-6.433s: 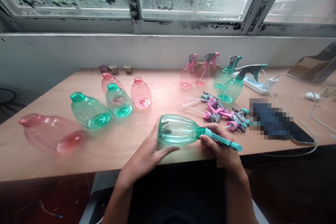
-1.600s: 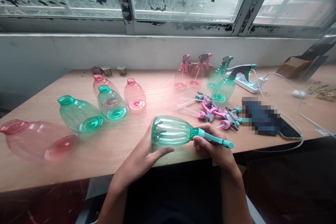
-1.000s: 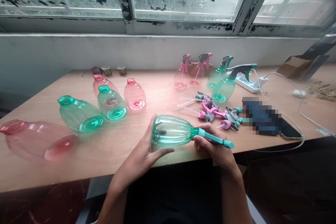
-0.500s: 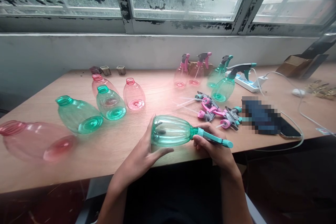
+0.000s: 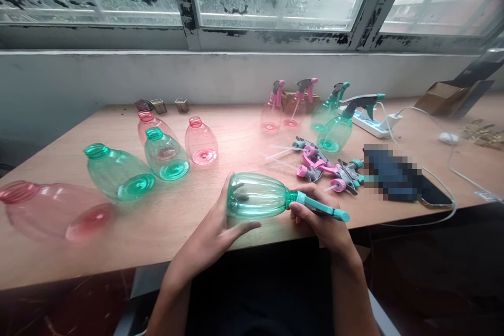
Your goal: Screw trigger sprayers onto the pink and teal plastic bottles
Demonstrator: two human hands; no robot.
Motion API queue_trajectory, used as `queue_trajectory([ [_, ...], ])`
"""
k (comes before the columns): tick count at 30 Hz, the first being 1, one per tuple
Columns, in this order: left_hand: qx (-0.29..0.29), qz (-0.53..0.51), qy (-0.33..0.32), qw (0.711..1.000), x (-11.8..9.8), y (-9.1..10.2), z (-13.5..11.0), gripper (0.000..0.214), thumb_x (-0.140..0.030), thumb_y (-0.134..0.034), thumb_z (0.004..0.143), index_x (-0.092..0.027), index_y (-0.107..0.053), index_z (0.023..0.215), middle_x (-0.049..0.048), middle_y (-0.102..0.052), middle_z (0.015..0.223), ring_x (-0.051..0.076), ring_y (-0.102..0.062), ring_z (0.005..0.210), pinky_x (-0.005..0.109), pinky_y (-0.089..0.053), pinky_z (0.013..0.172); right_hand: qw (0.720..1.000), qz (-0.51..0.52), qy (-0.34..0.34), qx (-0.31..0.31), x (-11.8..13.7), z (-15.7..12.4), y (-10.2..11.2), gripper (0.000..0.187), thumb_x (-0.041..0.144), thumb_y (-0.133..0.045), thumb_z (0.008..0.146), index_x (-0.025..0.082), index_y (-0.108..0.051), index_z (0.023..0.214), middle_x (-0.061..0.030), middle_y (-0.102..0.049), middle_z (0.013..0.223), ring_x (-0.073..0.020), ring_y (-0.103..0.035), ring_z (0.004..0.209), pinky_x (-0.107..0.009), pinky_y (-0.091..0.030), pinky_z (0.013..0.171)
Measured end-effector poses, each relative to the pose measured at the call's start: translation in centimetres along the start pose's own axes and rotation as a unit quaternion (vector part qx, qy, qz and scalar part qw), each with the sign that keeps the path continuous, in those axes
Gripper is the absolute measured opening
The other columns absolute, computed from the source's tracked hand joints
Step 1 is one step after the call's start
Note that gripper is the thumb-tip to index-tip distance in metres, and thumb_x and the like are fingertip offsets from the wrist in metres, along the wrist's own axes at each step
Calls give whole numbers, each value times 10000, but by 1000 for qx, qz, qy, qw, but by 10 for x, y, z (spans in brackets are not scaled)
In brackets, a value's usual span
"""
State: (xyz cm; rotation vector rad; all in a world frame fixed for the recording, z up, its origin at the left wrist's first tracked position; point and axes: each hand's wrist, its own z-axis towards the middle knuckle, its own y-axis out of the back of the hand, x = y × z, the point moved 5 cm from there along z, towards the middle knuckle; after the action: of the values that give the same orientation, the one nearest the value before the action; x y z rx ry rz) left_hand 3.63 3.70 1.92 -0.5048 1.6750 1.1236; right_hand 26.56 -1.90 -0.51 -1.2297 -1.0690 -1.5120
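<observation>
A clear green bottle (image 5: 260, 197) lies sideways above the table's front edge, held between both hands. My left hand (image 5: 214, 231) cups its base, fingers wrapped round it. My right hand (image 5: 321, 223) is closed on the teal and grey spray head (image 5: 325, 210) fitted at the bottle's neck. A pile of loose pink and teal spray heads (image 5: 326, 168) lies just beyond my right hand.
Several empty green and pink bottles (image 5: 165, 152) stand at the left of the wooden table (image 5: 177, 220). Several bottles with spray heads (image 5: 311, 110) stand at the back right. A power strip (image 5: 370, 125), cables, a phone (image 5: 431, 197) and a cardboard box (image 5: 443, 98) are at the right.
The view has shifted slightly since the earliest frame. Both hands keep the same hold on the bottle and spray head, with only small movements.
</observation>
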Motion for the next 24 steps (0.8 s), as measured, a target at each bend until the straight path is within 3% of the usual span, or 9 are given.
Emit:
queue_trajectory([
  [8, 1, -1, -1, 1000, -2, 0, 1, 1085, -612, -741, 831, -388, -36, 1626, 71, -307, 1713, 305, -401, 1528, 509, -282, 1347, 1000, 4, -4, 4, -1, -1, 1, 301, 426, -823, 856, 229, -668, 1022, 34, -695, 665, -153, -627, 569, -273, -515, 582],
  [19, 0, 0, 3, 1000, -2, 0, 1, 1069, -608, -740, 834, -380, -57, 1625, 59, -285, 1724, 305, -415, 1519, 500, -277, 1352, 1000, 6, -8, 4, -1, -1, 0, 312, 435, -828, 848, 230, -670, 1023, 27, -702, 675, -157, -637, 571, -272, -523, 575],
  [24, 1, -4, -1, 1000, -2, 0, 2, 1056, -597, -740, 840, -407, -51, 1618, 38, -346, 1696, 284, -450, 1490, 476, -321, 1334, 1000, 1, -8, 1, -2, 0, 1, 318, 442, -825, 848, 222, -678, 1023, 23, -702, 677, -161, -637, 570, -278, -516, 573],
])
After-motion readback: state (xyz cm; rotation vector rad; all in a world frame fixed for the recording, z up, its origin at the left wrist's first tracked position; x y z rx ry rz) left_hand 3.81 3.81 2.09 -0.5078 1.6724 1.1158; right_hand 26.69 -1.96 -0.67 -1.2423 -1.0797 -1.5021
